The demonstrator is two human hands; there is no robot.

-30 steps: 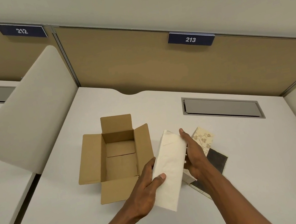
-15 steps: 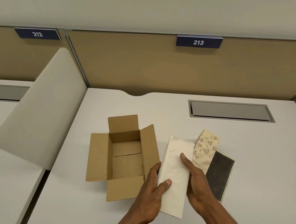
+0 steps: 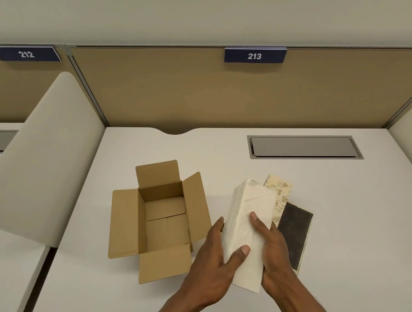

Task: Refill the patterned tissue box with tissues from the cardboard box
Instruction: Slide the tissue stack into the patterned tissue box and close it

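Observation:
A thick white stack of tissues (image 3: 247,219) is held above the desk between both hands. My left hand (image 3: 211,265) grips its left side with the thumb across the lower front. My right hand (image 3: 270,248) clasps its right side. Right behind the stack lies the patterned tissue box (image 3: 280,195), cream with a brown floral print, its dark inner flap (image 3: 296,233) folded open toward me; the stack covers most of it. The cardboard box (image 3: 160,217) stands open to the left, its four flaps spread and its inside bare.
A white desk (image 3: 370,210) carries everything. A grey cable hatch (image 3: 303,147) is set into it at the back right. A curved cream divider (image 3: 38,160) rises at the left, and tan partition panels with number plates 212 and 213 stand behind.
The tissue stack has shifted right and down over the patterned box, covering more of it. My right hand slid lower along the stack's right side. The view moved closer.

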